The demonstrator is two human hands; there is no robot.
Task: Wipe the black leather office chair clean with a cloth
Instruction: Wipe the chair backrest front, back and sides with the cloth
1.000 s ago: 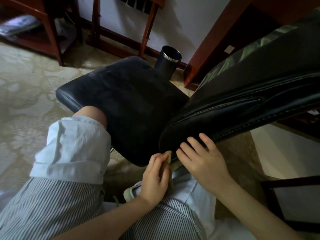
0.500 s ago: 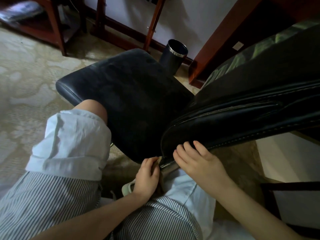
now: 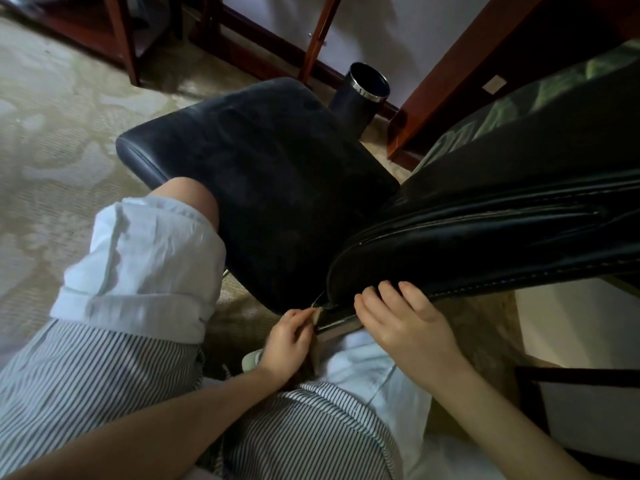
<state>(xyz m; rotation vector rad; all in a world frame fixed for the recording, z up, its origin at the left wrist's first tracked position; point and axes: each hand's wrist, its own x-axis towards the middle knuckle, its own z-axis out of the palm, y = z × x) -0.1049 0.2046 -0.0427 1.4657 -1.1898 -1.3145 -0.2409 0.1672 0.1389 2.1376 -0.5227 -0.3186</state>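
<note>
The black leather office chair fills the middle of the view: its seat (image 3: 263, 174) reaches out to the upper left and its glossy stitched backrest (image 3: 485, 244) runs off to the right. My left hand (image 3: 287, 344) pinches a small tan cloth (image 3: 316, 315) against the lower corner where seat and backrest meet; most of the cloth is hidden under my fingers. My right hand (image 3: 401, 323) rests against the bottom edge of the backrest, its fingertips tucked under the stitched rim.
My knees in striped trousers with white rolled cuffs (image 3: 138, 271) press close to the seat. A dark metal bin (image 3: 363, 95) stands behind the chair. Red-brown wooden furniture legs (image 3: 121, 39) and a desk panel (image 3: 450, 71) line the wall. Patterned carpet (image 3: 52, 140) lies left.
My left hand slid down with the cloth to the corner under the backrest. My right hand's fingers went from lying on the backrest edge to curling beneath it.
</note>
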